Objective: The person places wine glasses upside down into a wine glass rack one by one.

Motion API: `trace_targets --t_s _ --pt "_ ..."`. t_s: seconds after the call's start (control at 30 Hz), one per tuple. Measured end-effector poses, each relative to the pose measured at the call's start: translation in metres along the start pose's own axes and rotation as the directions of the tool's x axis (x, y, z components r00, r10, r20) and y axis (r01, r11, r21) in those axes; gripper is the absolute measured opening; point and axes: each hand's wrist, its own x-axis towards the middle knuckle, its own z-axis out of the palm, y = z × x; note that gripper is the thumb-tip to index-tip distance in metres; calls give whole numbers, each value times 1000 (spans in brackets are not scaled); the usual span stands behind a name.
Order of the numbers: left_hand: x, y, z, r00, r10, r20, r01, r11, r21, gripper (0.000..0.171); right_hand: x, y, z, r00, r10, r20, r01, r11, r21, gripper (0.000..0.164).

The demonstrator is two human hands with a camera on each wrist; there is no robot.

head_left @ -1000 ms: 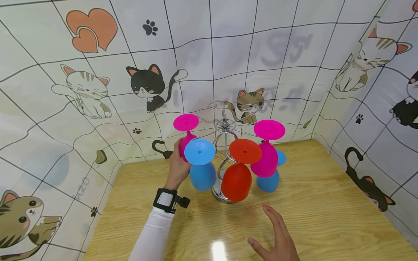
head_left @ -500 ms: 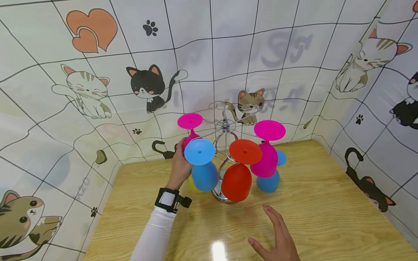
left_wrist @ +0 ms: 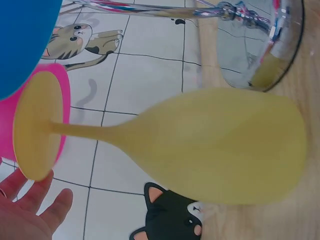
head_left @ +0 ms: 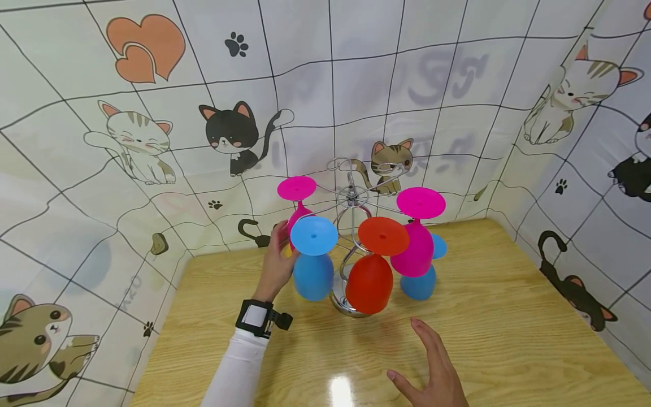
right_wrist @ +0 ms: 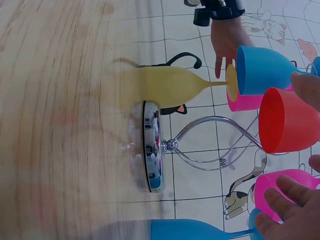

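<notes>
Beside goblets (left_wrist: 215, 145), left hand (head_left: 276, 264) relaxed, contact unclear; right hand (head_left: 435, 376) spread

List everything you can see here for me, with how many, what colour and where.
Rack: 1, silver metal, standing mid-table
Pink goblets: 2, pink, upside down, at the rack's left and right
Blue goblets: 2, blue, upside down, front left and low at right
Red goblet: 1, red, upside down, at the front
Yellow goblet: 1, yellow, upside down on the table, left of the rack
Table: 1, light wood, below
Backdrop: white with black lines, cartoon cats, hearts and paws, behind
Wristband: 1, black, on the left wrist
Sleeve: 1, white, left arm
Left hand: 1, bare, by the left goblets
Right hand: 1, bare, front right
</notes>
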Motion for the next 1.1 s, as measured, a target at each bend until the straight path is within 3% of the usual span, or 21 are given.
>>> trace_targets --t_s 0.13,0.2,0.27,0.5,0.63,0.83,0.97,1.1 --pt "-10 -5 -6 999 25 25 -24 999 -45 51 3 -3 -3 999 48 15 -48 998 -28 107" --pt "-15 -11 -8 999 26 31 -24 996 -82 53 5 -2 -5 998 52 22 -51 998 -41 108" --pt "-20 -29 -6 1000 13 21 -11 995 -100 61 8 0 -7 998 53 23 -52 997 -54 109" --pt "-43 -53 3 987 -134 88 138 990 -39 73 23 10 -20 992 126 14 -125 989 -80 109" --pt "-50 -59 11 978 -183 104 182 983 22 83 36 21 -26 985 172 25 -171 984 -44 106" --pt "-61 -61 18 983 -179 45 176 982 69 75 56 49 -28 978 209 16 -209 978 23 102" --pt "-73 -52 21 988 -153 -32 155 986 56 64 66 66 -25 976 217 3 -217 976 11 102" --pt "-88 -42 25 989 -141 -46 144 988 59 63 75 81 -21 971 238 16 -238 971 27 107"
